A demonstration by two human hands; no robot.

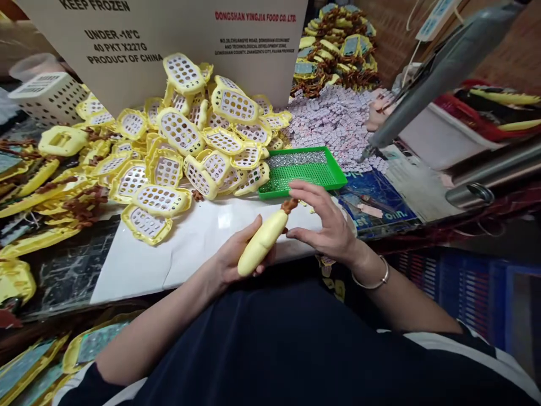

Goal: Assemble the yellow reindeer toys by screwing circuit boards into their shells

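My left hand [243, 248] is closed around a yellow plastic toy casing [262, 242], long and rounded, which it holds tilted over the front edge of the white work surface. A brown moulded piece [289, 205] sticks out of the casing's upper end. My right hand [323, 223] is beside that end, fingers curved and thumb apart, with the brown piece near the gap between them. Whether a fingertip touches it I cannot tell. Behind the hands lies a heap of yellow casing halves [180, 131] with white perforated inserts.
A green tray [338, 176] of small metal screws stands behind my right hand. Beyond it spreads a pile of small whitish pieces [325, 121]. A grey electric screwdriver [439, 73] hangs at the right. A printed carton [177, 34] stands behind the heap; more yellow-and-brown parts [38, 192] lie left.
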